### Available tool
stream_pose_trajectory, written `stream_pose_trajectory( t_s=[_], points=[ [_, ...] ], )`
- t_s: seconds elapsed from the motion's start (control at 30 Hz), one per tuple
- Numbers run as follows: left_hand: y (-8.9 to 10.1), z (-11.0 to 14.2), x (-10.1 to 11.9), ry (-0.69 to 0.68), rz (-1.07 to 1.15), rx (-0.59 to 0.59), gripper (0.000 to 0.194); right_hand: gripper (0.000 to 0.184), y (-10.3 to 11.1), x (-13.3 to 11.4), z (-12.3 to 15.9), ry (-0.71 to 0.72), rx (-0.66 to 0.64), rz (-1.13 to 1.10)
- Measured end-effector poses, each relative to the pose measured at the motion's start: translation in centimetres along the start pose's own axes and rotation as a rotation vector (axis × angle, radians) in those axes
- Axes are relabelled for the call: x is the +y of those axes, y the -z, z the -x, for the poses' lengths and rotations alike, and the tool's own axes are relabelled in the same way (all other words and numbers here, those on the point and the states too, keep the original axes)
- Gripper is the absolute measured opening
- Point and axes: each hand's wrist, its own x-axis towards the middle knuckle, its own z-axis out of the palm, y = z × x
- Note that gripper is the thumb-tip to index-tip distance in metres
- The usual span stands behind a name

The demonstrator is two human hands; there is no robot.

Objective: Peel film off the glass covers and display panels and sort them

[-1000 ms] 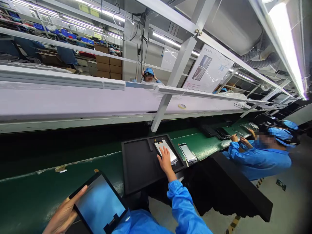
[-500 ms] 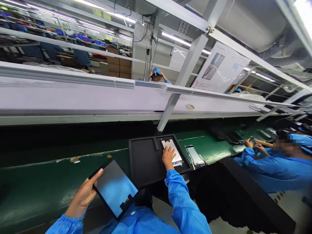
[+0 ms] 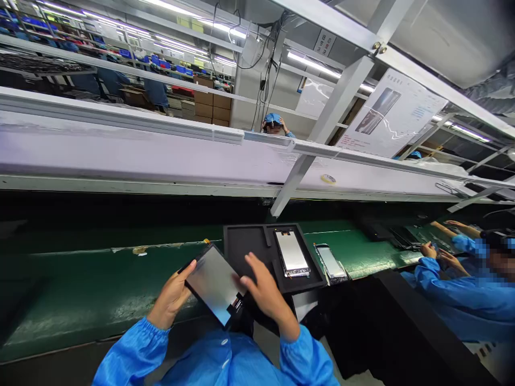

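My left hand grips a flat display panel by its left edge. The panel is tilted, its surface grey and shiny, with a small orange tab at the top and a dark connector strip near the lower right corner. Beside that right edge hovers my right hand, fingers spread; whether a fingertip touches the panel I cannot tell. Behind it sits a black tray with two compartments. A stack of smaller display panels, silvery on top, lies in its right compartment.
Right of the tray, another panel lies on the green bench. A co-worker in blue handles parts farther right, near dark pieces. A slanted white post rises behind the tray. A tape roll rests on the shelf.
My right hand has lifted off the panels in the tray and moved left to beside the held panel. My left hand has raised that panel and brought it rightward.
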Motion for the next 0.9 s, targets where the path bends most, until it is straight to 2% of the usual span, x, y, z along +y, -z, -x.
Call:
stream_pose_trajectory(
  t_s=[0.03,0.1,0.2,0.27,0.37,0.4,0.47,0.53,0.6,0.7,0.8,0.9],
  points=[
    [-0.6,-0.1,-0.1,-0.001,-0.004,-0.030,0.022,0.063,-0.8,-1.3,0.9,0.009,-0.066,0.004],
    [-1.9,-0.2,-0.4,0.010,-0.016,-0.088,0.023,0.070,-1.9,-2.8,1.9,-0.088,-0.134,0.056],
    [-3.7,-0.3,-0.7,0.038,-0.049,-0.129,0.016,0.075,-2.5,-3.2,2.6,-0.233,-0.045,0.120],
    [-4.8,-0.4,-0.9,0.065,-0.034,-0.104,0.015,0.084,-2.9,-3.1,3.5,-0.163,0.023,0.208],
    [-6.3,-0.3,-1.4,0.145,0.052,-0.150,0.020,0.102,-3.9,-3.3,5.2,0.043,-0.036,0.317],
    [-6.8,-0.3,-1.6,0.158,0.081,-0.184,0.020,0.099,-4.3,-3.3,5.6,0.076,-0.054,0.320],
    [-7.8,0.0,-1.9,0.128,0.113,-0.260,0.014,0.075,-4.5,-3.0,5.9,0.086,-0.007,0.277],
    [-8.4,0.3,-2.1,0.072,0.093,-0.346,0.024,0.056,-3.9,-2.0,5.4,0.046,0.119,0.174],
    [-8.5,0.1,-2.4,-0.004,0.008,-0.411,0.045,0.050,-2.4,-0.3,4.3,-0.015,0.215,0.037],
    [-8.0,-1.4,-3.7,-0.179,-0.163,-0.330,0.055,0.044,-0.2,3.1,1.8,-0.101,0.287,-0.136],
    [-7.2,-4.1,-6.1,-0.188,-0.310,-0.245,0.062,0.047,0.4,6.7,-1.3,-0.186,0.289,-0.336],
    [-6.8,-6.3,-8.8,-0.204,-0.570,-0.229,0.067,0.054,-0.6,9.4,-4.1,-0.338,0.179,-0.563]
  ],
)
